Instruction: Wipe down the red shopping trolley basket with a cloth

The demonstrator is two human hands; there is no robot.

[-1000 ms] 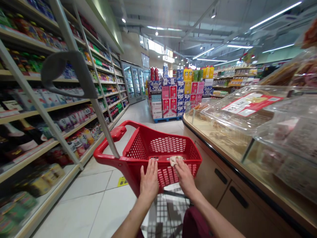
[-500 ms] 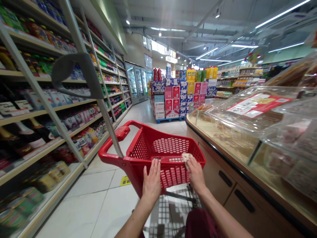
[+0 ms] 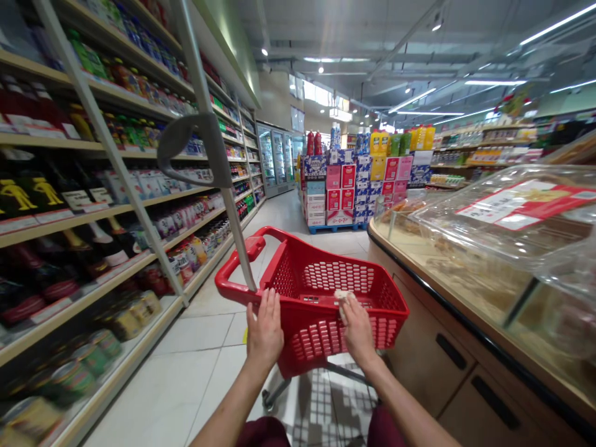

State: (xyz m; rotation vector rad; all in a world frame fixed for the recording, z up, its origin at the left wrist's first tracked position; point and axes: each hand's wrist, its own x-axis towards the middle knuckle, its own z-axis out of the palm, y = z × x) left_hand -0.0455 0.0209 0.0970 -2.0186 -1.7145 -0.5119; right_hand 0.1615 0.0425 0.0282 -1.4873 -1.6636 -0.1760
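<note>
A red plastic shopping cart [image 3: 321, 310] stands side-on before me, its basket holding nothing that I can see. My left hand [image 3: 265, 328] rests with straight fingers on the near rim, close to the foot of a grey pole. In my right hand [image 3: 359, 330] is a crumpled whitish cloth [image 3: 343, 297], pressed on the near rim around its middle. The metal pole [image 3: 239, 239] rises from the cart's handle end and carries a dark grey loop grip [image 3: 216, 151]. Part of the cloth is hidden under my fingers.
Shelves of bottles and cans [image 3: 114, 267] run along the left. On the right, a counter [image 3: 437, 298] with clear plastic food boxes [image 3: 503, 223] stands close to the cart. Ahead is a pallet stack of drink cartons [image 3: 339, 198], with glass-door fridges [image 3: 277, 155] beyond.
Both hands have slid left along the near rim, the left one nearing the pole, the right one taking the cloth from the far right end towards the middle. My view has turned slightly left.
</note>
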